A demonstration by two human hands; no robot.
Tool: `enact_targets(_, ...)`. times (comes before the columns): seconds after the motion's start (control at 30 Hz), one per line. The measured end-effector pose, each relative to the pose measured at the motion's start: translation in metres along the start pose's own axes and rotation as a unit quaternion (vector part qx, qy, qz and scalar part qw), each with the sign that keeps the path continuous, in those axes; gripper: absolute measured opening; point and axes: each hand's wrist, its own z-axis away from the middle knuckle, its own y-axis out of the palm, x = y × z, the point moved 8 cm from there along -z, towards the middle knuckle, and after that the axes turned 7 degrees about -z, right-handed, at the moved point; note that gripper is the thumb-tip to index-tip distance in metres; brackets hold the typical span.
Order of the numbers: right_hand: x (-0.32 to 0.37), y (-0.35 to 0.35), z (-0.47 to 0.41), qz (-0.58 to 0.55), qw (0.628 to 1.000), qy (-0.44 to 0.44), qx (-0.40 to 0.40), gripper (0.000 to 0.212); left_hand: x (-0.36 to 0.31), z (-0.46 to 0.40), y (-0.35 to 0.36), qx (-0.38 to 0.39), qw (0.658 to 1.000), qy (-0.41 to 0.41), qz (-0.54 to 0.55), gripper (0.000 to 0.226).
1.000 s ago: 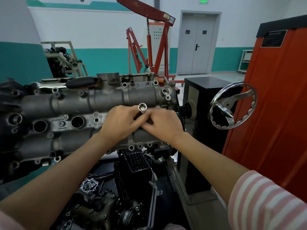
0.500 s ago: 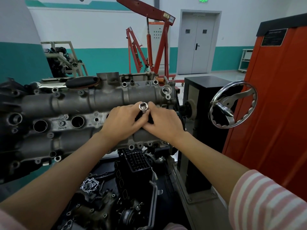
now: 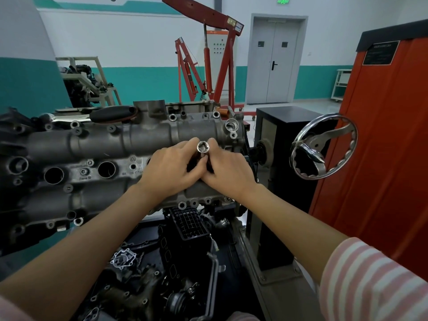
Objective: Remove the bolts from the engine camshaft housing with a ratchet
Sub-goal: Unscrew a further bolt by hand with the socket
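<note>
The grey camshaft housing (image 3: pixel 111 144) lies across the engine stand, with several bolt holes along its edges. My left hand (image 3: pixel 172 169) and my right hand (image 3: pixel 228 169) meet over its right part. Together they grip a ratchet whose chrome socket (image 3: pixel 203 147) points up toward the camera, its open end showing. The dark body of the tool sits between my fingers and is mostly hidden. Fingers of both hands curl round it. No bolt is visible in the socket.
A chrome handwheel (image 3: pixel 324 147) on a black stand column (image 3: pixel 278 158) is close to the right. An orange cabinet (image 3: pixel 382 135) fills the far right. Loose engine parts (image 3: pixel 185 251) lie below the housing. A red engine hoist (image 3: pixel 208 61) stands behind.
Both hands, with the socket, have shifted slightly up and away over the housing. The socket's open end now faces the camera more directly.
</note>
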Motion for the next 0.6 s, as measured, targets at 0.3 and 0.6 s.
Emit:
enact_targets(0.3, -0.0006, -0.0005, -0.0011, 0.006, 1.0, 0.012, 0.007, 0.029, 0.0052, 0.0004, -0.0018, -0.006, 0.999, -0.012, 0.029, 0.034)
enact_targets(0.6, -0.0005, 0.0006, -0.0008, 0.02, 1.0, -0.002, -0.002, 0.032, 0.0034, -0.0004, 0.0017, -0.003, 1.0, -0.003, -0.006, 0.04)
